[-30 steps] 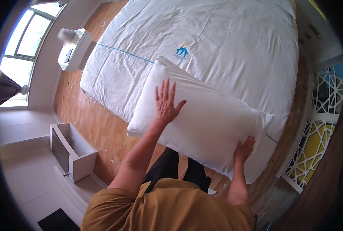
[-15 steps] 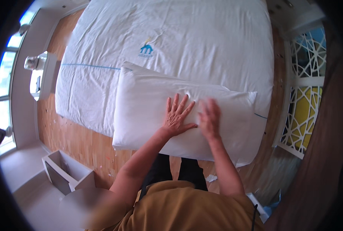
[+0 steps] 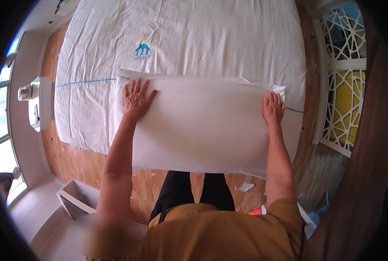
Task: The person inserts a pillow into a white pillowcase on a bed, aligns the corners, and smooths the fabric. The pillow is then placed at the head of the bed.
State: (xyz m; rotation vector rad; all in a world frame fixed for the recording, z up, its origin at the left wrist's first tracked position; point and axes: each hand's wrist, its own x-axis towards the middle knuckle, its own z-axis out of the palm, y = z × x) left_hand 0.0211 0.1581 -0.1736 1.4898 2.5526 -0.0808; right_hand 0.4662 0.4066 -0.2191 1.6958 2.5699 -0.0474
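A white pillow lies across the near edge of a bed, its near side hanging out over my legs. My left hand rests on the pillow's far left part, palm down with its fingers stretched out and slightly spread. At the far right corner lies my right hand, flat on the fabric with its fingers close together. Neither hand holds anything that shows. Beneath the pillow, the bed's white cover is wrinkled and carries a blue line and a small blue and yellow emblem.
A white bedside unit with a jar on it stands left of the bed. An open white box-like unit is at the lower left. White lattice panels stand to the right. Scraps of paper lie on the wooden floor.
My hands have moved apart from the pillow's middle, the left toward its left end, the right toward its right end. The pillow now looks straighter, with its far edge more level.
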